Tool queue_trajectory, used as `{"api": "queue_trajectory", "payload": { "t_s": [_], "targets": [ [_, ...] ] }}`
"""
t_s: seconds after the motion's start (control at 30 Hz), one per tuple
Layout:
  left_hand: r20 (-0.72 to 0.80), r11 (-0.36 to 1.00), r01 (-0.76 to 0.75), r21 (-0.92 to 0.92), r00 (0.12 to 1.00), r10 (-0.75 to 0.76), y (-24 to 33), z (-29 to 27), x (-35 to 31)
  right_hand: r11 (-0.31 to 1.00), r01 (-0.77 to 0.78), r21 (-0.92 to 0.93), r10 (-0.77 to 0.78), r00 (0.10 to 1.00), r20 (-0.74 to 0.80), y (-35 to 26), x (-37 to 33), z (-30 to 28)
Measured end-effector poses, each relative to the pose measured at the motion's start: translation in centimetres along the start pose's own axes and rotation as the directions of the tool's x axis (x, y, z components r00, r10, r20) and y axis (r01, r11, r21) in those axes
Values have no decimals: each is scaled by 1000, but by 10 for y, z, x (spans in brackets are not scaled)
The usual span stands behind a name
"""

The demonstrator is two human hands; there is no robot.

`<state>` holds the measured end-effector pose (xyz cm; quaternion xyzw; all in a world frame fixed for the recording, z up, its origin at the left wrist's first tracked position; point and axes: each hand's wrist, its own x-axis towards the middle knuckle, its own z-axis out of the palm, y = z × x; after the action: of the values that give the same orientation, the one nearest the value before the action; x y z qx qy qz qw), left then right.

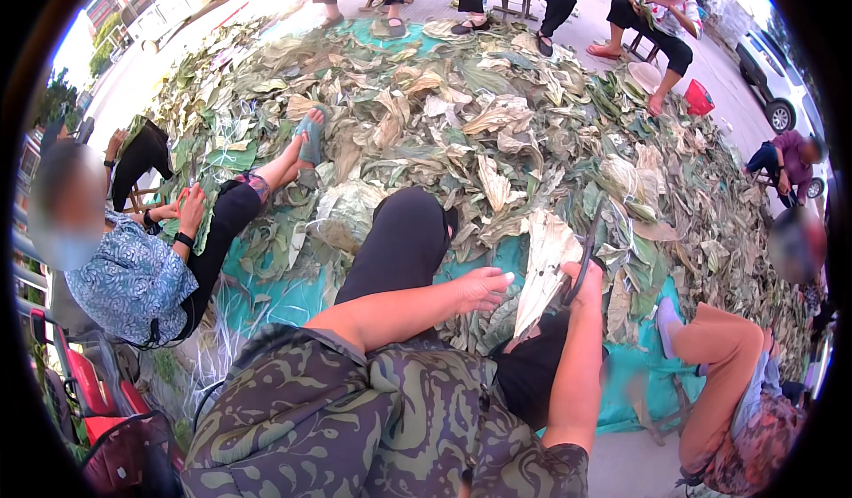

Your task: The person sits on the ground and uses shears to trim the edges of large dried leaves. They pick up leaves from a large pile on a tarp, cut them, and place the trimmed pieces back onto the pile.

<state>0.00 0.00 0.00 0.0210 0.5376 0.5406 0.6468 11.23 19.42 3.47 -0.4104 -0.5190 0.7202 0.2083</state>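
Note:
My left hand (484, 291) is held over my lap with its fingers stretched out and nothing visible in it. My right hand (586, 287) is closed round a dark metal tool (589, 248) that looks like scissors, its blades pointing away from me. Beside that hand, a large pale dried leaf (543, 263) hangs upright, its narrow end down by my thigh. The top of the leaf reaches the heap of dried leaves (497, 121); whether my right fingers also pinch it, I cannot tell.
The wide heap spreads over a teal sheet (621, 387) in front of me. A person in a blue patterned shirt (133, 272) sits close on my left, another in brown trousers (723, 374) on my right. Others sit round the far side, near a red bucket (698, 98).

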Motion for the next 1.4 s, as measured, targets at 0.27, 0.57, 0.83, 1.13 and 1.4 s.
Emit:
{"api": "queue_trajectory", "payload": {
  "t_s": [0.27,0.57,0.83,1.13,1.4],
  "targets": [
    [96,997,-22,-77,995,29,24,22,-3,995,-32,-93,52,976,212,-18,-17,21],
    [36,993,-31,-113,999,35,20,25,-5,983,-19,-181,53,982,181,-24,-26,29],
    [104,997,-11,-82,994,20,21,35,-11,986,-10,-165,43,979,197,-16,-21,21],
    [93,983,-5,-182,995,22,21,38,-14,971,4,-238,41,982,183,-14,-20,20],
    [31,975,-23,-221,999,30,17,39,-9,962,-8,-272,54,986,160,-18,-23,23]
  ]
}}
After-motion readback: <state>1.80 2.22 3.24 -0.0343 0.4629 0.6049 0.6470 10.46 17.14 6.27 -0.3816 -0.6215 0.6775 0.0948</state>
